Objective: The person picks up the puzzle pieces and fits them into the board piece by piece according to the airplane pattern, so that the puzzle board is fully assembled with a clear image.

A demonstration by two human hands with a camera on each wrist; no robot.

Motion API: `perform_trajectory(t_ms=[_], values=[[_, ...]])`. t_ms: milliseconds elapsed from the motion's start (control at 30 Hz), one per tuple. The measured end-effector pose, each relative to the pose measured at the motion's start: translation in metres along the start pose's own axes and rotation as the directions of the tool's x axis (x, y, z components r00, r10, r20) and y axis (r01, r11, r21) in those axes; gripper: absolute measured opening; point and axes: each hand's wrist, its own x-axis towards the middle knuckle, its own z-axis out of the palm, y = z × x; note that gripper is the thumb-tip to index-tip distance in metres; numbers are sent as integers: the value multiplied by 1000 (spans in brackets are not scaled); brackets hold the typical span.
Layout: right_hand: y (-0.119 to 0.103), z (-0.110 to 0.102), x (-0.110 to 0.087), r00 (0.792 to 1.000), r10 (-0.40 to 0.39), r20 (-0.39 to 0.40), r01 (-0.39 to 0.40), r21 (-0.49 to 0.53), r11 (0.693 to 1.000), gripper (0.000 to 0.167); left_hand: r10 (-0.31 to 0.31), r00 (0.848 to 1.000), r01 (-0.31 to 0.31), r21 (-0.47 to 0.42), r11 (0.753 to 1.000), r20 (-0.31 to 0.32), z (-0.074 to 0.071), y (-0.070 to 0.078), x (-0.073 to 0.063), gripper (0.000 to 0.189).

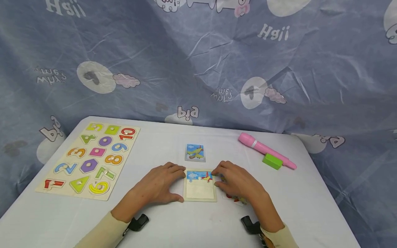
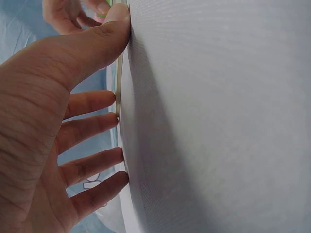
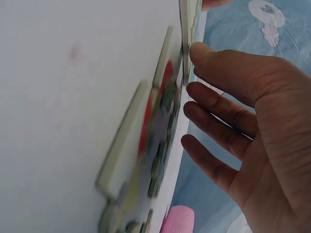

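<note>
A small square wooden puzzle board (image 1: 200, 193) lies flat at the table's middle. Pieces with sky and a red and yellow plane tail (image 1: 206, 177) fill its top strip; bare wood shows below. My left hand (image 1: 162, 184) rests at the board's left side, thumb at the near corner, fingers spread and fairly straight in the left wrist view. Along the right side, my right hand (image 1: 237, 181) touches the upper edge with its fingertips, its other fingers loosely bent and free. Loose puzzle pieces (image 3: 158, 131) lie beneath and beside that hand, partly hidden in the head view.
A plane picture card (image 1: 195, 152) lies just beyond the board. At the left is a large number-and-shape board (image 1: 90, 160). A pink microphone-shaped toy (image 1: 260, 147) and a green block (image 1: 272, 161) lie at the right. A patterned cloth hangs behind the white table.
</note>
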Motion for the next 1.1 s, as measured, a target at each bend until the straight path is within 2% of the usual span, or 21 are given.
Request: perform_trajectory(t_ms=[233, 700, 1100], values=[[9, -2, -7, 1000, 25, -17, -25, 5, 1000, 35, 5, 1000, -5, -3, 1000, -2, -1, 0, -1, 73], [23, -5, -16, 994, 111, 7, -111, 26, 993, 35, 3, 1000, -3, -3, 1000, -4, 0, -1, -1, 75], [26, -6, -18, 992, 125, 23, -126, 50, 991, 32, 7, 1000, -7, -12, 1000, -5, 0, 0, -1, 74]])
